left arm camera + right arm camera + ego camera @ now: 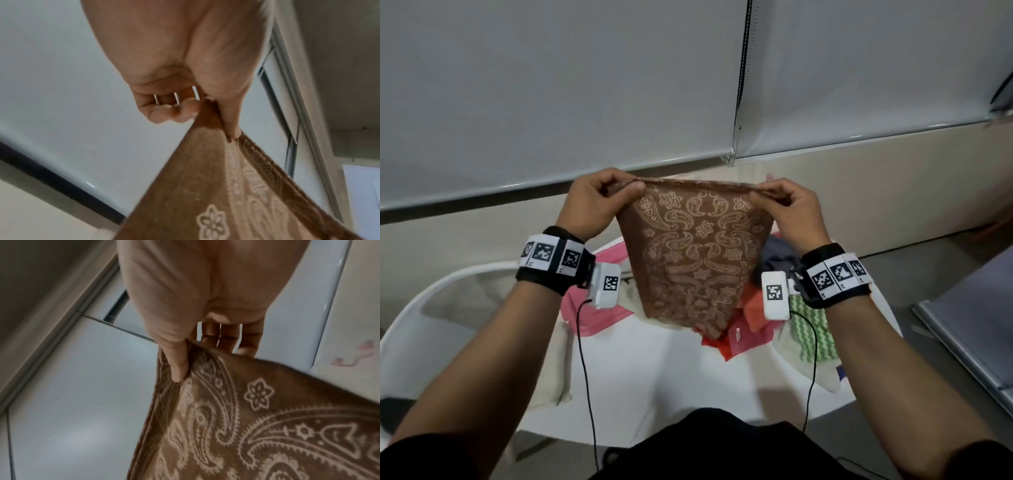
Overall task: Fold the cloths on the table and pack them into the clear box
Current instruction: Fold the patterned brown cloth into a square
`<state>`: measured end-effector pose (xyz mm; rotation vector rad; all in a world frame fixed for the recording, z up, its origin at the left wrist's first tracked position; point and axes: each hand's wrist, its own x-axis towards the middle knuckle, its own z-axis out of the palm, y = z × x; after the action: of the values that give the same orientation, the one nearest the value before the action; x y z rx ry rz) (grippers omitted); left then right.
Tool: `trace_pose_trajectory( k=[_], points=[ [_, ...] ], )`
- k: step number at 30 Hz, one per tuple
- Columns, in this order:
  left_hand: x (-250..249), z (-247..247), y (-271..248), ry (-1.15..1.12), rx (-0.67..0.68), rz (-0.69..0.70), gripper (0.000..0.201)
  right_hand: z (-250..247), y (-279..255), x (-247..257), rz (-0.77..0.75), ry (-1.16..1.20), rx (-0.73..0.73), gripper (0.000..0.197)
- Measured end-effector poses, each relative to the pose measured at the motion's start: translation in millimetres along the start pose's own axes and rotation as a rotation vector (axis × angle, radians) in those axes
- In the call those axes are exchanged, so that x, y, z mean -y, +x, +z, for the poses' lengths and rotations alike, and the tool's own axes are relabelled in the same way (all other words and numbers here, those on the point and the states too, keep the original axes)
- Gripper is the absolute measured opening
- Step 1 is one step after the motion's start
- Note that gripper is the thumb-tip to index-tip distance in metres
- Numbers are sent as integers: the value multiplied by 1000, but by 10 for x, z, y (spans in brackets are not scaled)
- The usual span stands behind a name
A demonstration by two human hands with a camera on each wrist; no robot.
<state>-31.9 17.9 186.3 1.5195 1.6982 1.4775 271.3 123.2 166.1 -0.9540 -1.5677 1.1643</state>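
Fingers (635,186) of both hands pinch brown cloth (693,253) taut.

Your wrists wear black straps (551,270) with checkered white marker tags; white camera boxes (775,295) trail thin black cables (585,370); black sleeves.

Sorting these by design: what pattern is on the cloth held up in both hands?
The brown cloth carries a pale paisley and flower print, clearest in the right wrist view.
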Motion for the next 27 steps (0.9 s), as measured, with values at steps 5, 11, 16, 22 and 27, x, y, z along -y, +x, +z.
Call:
trace_pose_trajectory(
  k=[5,11,16,22,27],
  points=[
    [110,-3,-106,84,-40,0,8,-37,65,-126,-13,-17,68,25],
    [-222,-199,-125,-73,-207,113,21,196,132,151,-3,208,59,18],
    [-544,-443,-423,-353,-224,219,26,350,-125,424,62,538,109,12],
    [114,-427,-1094,-456,-104,-160,18,715,-695,-137,416,449,268,20],
    [1312,-198,-2201,-484,162,-780,32,947,-1507,-1017,721,85,582,28]
  ],
)
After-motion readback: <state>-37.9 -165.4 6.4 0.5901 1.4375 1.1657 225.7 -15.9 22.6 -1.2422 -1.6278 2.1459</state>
